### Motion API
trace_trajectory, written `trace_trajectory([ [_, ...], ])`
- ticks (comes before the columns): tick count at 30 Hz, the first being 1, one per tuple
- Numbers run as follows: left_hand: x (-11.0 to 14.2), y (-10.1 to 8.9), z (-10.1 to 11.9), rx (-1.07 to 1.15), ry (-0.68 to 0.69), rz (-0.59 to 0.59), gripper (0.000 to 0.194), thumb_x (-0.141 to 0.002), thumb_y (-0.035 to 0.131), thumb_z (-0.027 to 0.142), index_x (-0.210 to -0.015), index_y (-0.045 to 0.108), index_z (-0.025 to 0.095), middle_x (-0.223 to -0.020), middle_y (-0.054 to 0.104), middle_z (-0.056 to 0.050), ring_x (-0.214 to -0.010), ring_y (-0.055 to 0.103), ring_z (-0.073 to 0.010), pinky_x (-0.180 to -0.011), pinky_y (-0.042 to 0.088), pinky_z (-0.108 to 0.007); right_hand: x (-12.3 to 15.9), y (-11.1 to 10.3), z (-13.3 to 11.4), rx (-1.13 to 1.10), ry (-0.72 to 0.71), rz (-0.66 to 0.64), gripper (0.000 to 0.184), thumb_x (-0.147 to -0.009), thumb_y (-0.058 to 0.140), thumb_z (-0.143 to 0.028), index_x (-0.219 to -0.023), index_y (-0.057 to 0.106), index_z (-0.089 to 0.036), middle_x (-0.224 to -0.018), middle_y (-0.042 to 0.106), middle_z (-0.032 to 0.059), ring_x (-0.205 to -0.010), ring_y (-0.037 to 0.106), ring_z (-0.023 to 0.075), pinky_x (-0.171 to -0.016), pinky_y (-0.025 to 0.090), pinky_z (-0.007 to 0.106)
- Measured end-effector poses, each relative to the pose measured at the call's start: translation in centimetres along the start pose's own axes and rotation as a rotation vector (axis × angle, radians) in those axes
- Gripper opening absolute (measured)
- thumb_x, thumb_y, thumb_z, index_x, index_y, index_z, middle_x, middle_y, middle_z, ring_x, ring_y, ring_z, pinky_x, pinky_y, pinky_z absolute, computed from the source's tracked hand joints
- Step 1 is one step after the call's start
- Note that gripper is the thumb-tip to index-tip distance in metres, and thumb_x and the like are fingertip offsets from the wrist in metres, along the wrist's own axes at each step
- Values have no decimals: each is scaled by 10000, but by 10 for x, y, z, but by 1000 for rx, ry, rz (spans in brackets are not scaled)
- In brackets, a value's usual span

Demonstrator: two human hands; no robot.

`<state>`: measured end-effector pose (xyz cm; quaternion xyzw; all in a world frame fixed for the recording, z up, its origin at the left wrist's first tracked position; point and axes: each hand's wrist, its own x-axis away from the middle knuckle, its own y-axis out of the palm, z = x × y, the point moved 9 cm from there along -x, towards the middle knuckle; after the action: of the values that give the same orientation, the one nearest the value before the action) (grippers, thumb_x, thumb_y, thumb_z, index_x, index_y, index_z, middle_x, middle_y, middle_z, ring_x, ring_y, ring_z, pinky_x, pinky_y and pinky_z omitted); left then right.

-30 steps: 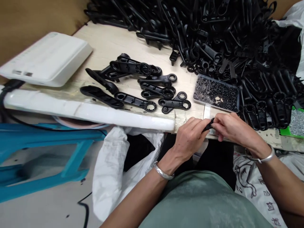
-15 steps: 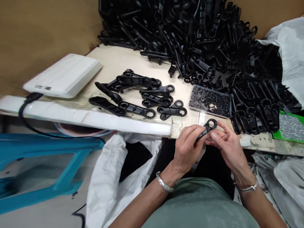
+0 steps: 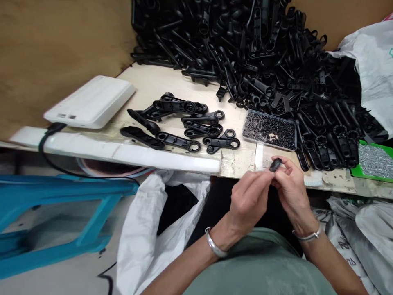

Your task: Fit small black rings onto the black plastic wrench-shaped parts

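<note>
Both hands meet at the table's front edge around a black plastic ring-ended handle (image 3: pixel 275 164). Only a short, dark, rounded stretch of it shows; fingers hide the rest. My right hand (image 3: pixel 291 190) grips it between thumb and fingers. My left hand (image 3: pixel 250 196) is closed, its fingertips pinched against the near side of the piece. Just beyond the hands lies a clear shallow box (image 3: pixel 245 136) of tiny black parts. To the left, several similar ring-ended handles (image 3: pixel 178 141) lie loosely on the table.
A large heap of black plastic parts (image 3: pixel 215 49) fills the back. A row of handles (image 3: pixel 321 149) and a green tray (image 3: pixel 360 172) of small silvery pieces are at right. A white device (image 3: pixel 92 100) with a black cable sits left, above a blue stool (image 3: pixel 92 221).
The handle has turned in my hands, so its open ring no longer faces up. My left fingers have shifted from wrapping its shaft to pinching at its near side. The view has shifted slightly.
</note>
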<state>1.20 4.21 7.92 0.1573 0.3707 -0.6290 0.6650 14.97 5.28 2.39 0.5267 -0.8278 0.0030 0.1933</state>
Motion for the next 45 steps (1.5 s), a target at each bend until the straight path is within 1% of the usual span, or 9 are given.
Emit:
trace_trajectory([
  [3,-3,2,-4,56,-58,-20,205,-853,593,36,-1001,637,170,-889,718,-33,-812,680,-120,-766,565,-219,-2,2,0,12,1,-13,403,-571,720,-198,-950,583,-187,-593,567,-84,-501,529,88,-489,459,194],
  [8,-2,8,-38,207,-419,-61,100,-838,640,143,-913,689,189,-822,721,-9,-733,667,-131,-696,553,-241,-6,-2,-5,111,-55,-75,408,-648,737,-242,-1026,597,-181,-695,649,-39,-603,623,128,-651,541,274],
  [12,3,14,-50,297,-612,-101,142,-831,630,190,-940,722,190,-805,720,-9,-711,647,-134,-670,531,-240,-6,-5,-7,121,-93,-107,416,-705,739,-267,-1089,617,-164,-731,676,-12,-671,646,140,-728,553,300],
  [19,21,34,-58,597,-911,-193,237,-860,582,340,-915,714,151,-519,513,45,-445,433,-68,-435,367,-184,-6,-4,-3,81,-58,-136,540,-693,779,-298,-1179,586,-162,-720,668,-12,-663,642,154,-671,572,324],
  [23,27,42,-59,691,-972,-211,252,-850,591,370,-775,662,139,-562,516,38,-433,421,-46,-415,327,-169,-6,-3,-1,60,-29,-142,536,-675,791,-285,-1150,580,-155,-673,649,-28,-602,612,126,-597,541,257],
  [34,29,45,-55,629,-984,-310,301,-835,595,425,-816,677,136,-531,498,40,-401,405,-52,-380,305,-165,-11,-2,6,-16,54,-84,424,-590,761,-221,-975,590,-178,-632,587,-60,-486,509,83,-470,444,196],
  [38,34,42,-61,639,-1014,-294,309,-824,628,437,-864,695,139,-549,517,37,-413,409,-52,-389,311,-163,-9,6,7,-36,81,-167,359,-620,752,-263,-942,603,-205,-602,545,-72,-498,504,92,-515,477,213],
  [42,43,47,-65,691,-1062,-299,354,-800,660,467,-931,696,140,-549,518,43,-405,409,-50,-382,295,-160,-8,3,-4,94,-31,-193,282,-745,715,-330,-996,612,-252,-790,630,-35,-681,595,138,-666,542,271],
  [45,46,51,-63,664,-1078,-342,408,-797,655,496,-980,694,133,-544,513,43,-405,405,-55,-382,297,-162,-8,-2,-10,147,-90,-170,279,-727,751,-315,-979,636,-279,-833,646,-34,-739,606,167,-679,549,290],
])
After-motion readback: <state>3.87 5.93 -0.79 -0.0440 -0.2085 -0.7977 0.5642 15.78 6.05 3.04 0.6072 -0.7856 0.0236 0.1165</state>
